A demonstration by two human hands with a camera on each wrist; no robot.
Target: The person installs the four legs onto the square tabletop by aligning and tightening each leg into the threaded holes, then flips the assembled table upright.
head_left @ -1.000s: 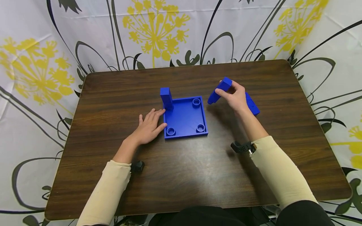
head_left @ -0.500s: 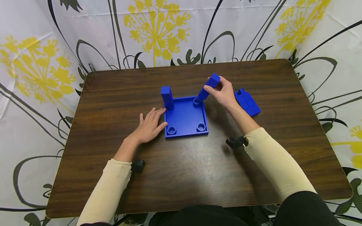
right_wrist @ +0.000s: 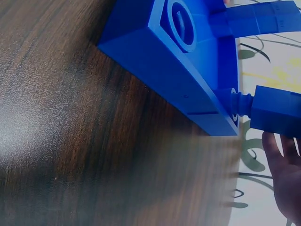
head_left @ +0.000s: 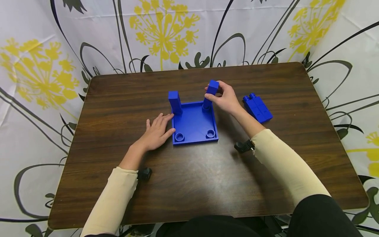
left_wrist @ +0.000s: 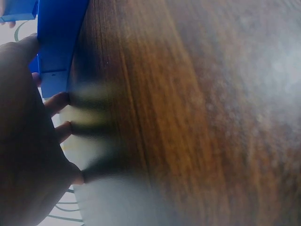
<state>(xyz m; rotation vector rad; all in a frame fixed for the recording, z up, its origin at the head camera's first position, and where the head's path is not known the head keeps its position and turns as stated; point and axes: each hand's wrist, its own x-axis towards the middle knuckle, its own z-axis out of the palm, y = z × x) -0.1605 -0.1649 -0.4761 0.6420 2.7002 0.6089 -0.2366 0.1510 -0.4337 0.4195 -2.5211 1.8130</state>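
A square blue tray-like tabletop (head_left: 193, 125) with a raised rim and round corner sockets lies on the brown table. One blue leg (head_left: 174, 102) stands upright in its far left corner. My right hand (head_left: 227, 98) pinches a second blue leg (head_left: 211, 92) over the far right corner. In the right wrist view, that leg's ridged peg (right_wrist: 243, 104) meets the socket there, its ridges still showing. My left hand (head_left: 155, 133) lies with fingers spread, fingertips and thumb against the tabletop's left side. Both near sockets (head_left: 210, 133) hold nothing.
Two more blue legs (head_left: 258, 108) lie side by side on the brown table (head_left: 118, 98), right of the tabletop, pegs pointing away. A patterned curtain (head_left: 189, 33) hangs behind the table's far edge.
My right hand has carried the leg leftward from beside the tabletop to its far right corner and turned it more upright. The left hand stays in place.
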